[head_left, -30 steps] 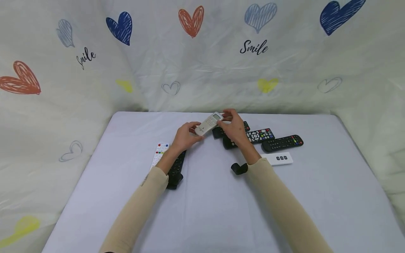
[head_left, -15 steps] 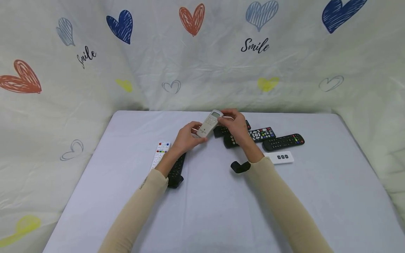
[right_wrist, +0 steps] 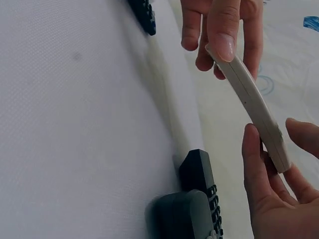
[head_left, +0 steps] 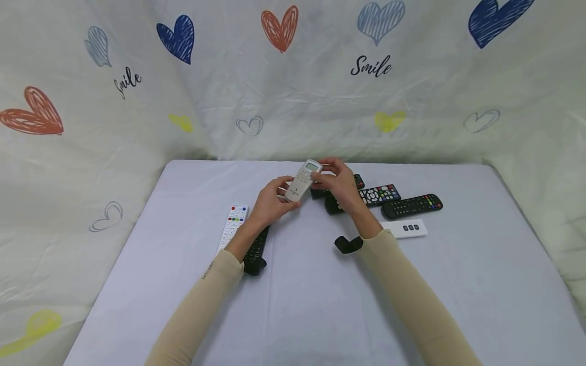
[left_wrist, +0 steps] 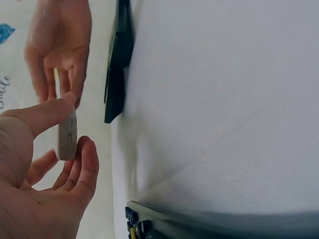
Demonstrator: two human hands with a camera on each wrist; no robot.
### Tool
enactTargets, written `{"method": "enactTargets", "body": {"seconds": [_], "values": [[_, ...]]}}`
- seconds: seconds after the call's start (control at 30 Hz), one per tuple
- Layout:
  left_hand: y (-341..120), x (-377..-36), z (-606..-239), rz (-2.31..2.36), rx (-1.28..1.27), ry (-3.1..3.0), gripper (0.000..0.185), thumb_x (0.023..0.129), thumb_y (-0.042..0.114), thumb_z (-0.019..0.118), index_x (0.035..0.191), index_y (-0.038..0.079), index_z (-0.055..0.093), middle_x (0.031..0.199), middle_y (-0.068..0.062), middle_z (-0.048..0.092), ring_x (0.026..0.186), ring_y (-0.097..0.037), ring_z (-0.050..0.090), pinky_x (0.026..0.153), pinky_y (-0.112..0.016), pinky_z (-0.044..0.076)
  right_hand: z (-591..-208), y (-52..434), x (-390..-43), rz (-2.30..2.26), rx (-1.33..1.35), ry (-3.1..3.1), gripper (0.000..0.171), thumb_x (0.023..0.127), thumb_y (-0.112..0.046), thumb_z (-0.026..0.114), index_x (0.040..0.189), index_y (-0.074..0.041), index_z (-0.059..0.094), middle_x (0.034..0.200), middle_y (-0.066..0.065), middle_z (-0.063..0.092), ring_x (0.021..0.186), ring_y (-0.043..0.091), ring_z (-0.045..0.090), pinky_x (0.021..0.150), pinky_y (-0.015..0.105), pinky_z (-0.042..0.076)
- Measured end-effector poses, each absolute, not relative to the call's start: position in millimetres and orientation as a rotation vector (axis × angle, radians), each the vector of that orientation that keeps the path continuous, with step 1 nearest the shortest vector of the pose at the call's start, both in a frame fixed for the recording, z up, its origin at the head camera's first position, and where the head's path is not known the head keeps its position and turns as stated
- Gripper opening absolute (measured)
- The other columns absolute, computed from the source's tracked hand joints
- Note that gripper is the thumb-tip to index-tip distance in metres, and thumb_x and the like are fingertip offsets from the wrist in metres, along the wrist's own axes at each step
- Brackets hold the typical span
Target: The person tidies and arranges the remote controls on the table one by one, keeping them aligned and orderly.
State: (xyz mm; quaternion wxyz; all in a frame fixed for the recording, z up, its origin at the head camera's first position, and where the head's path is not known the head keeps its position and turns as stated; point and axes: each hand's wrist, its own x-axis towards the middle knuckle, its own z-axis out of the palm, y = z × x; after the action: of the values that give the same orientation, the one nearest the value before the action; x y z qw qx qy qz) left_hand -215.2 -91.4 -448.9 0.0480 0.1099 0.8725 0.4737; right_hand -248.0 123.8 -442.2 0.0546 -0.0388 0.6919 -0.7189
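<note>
A small off-white air-conditioner remote [head_left: 299, 184] with a display at its far end is held between both hands above the table's far part. My left hand [head_left: 269, 204] grips its near end, thumb on one side and fingers on the other. At the display end is my right hand [head_left: 342, 187], its fingers behind the remote and its thumb over the button face. The right wrist view shows the remote [right_wrist: 251, 99] edge-on, with the right thumb [right_wrist: 305, 135] slightly off its face. Both hands appear in the left wrist view too, around the remote's end [left_wrist: 68, 142].
Left of the hands lie a white remote [head_left: 234, 219] with coloured buttons and a black remote [head_left: 258, 245], partly under the left forearm. On the right lie several black remotes, including one with coloured buttons [head_left: 380, 194] and a rounded one [head_left: 411, 206]. A white three-button remote [head_left: 407, 229] lies nearer.
The held remote has turned to point more directly away, its near end shifting slightly right with my left hand. My right thumb has shifted a little on its face.
</note>
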Motion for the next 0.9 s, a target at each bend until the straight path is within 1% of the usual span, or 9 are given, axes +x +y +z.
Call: {"method": "enactTargets", "body": {"seconds": [0.1,0.27,0.4,0.53,0.7,0.8,0.9], "values": [[-91,-213,-450,1.456,0.336,2.657,0.077,0.083,0.01,0.088,0.151,0.013,0.053,0.127,-0.016,0.061,0.109,-0.03,0.067,0.094,-0.039,0.061,-444,123,-247,-2.172,-0.154,2.088,0.054,0.095,-0.003,0.073,0.143,-0.002,0.049,0.134,0.025,0.058,0.095,0.015,0.073,0.085,0.037,0.065],[-91,-211,-451,1.471,0.329,2.642,0.078,0.083,0.012,0.088,0.152,0.016,0.052,0.126,-0.015,0.061,0.107,-0.028,0.067,0.091,-0.036,0.062,-446,122,-247,-2.134,-0.166,2.126,0.057,0.092,-0.001,0.075,0.143,-0.003,0.049,0.129,0.027,0.063,0.095,0.012,0.073,0.08,0.031,0.065],[-91,-209,-451,1.479,0.316,2.606,0.077,0.083,0.016,0.089,0.151,0.016,0.052,0.129,-0.014,0.061,0.108,-0.027,0.066,0.092,-0.037,0.061,-446,122,-245,-2.123,-0.15,2.127,0.058,0.092,0.0,0.075,0.144,-0.002,0.049,0.13,0.028,0.064,0.096,0.011,0.072,0.078,0.027,0.064],[-91,-206,-451,1.498,0.299,2.573,0.077,0.084,0.02,0.088,0.152,0.017,0.051,0.135,-0.011,0.061,0.113,-0.026,0.066,0.096,-0.04,0.06,-446,123,-243,-2.137,-0.14,2.094,0.058,0.092,0.001,0.075,0.144,-0.002,0.05,0.132,0.029,0.063,0.096,0.011,0.072,0.077,0.027,0.064],[-93,-200,-452,1.611,0.3,2.48,0.076,0.087,0.018,0.086,0.154,0.019,0.05,0.141,-0.01,0.059,0.123,-0.027,0.066,0.103,-0.043,0.058,-448,124,-242,-2.135,-0.137,2.086,0.057,0.093,0.001,0.074,0.144,-0.003,0.051,0.129,0.029,0.064,0.094,0.01,0.072,0.077,0.028,0.065],[-94,-197,-452,1.675,0.312,2.434,0.074,0.087,0.016,0.085,0.153,0.02,0.052,0.142,-0.01,0.059,0.125,-0.028,0.066,0.105,-0.044,0.057,-448,125,-240,-2.111,-0.152,2.111,0.057,0.093,0.0,0.074,0.145,-0.004,0.051,0.128,0.028,0.065,0.093,0.009,0.073,0.077,0.029,0.065],[-93,-195,-454,1.703,0.315,2.419,0.072,0.087,0.014,0.085,0.152,0.021,0.053,0.142,-0.011,0.06,0.123,-0.028,0.067,0.104,-0.043,0.057,-446,127,-237,-2.092,-0.166,2.132,0.057,0.093,0.0,0.074,0.145,-0.004,0.051,0.128,0.029,0.065,0.092,0.008,0.073,0.079,0.031,0.065]]}}
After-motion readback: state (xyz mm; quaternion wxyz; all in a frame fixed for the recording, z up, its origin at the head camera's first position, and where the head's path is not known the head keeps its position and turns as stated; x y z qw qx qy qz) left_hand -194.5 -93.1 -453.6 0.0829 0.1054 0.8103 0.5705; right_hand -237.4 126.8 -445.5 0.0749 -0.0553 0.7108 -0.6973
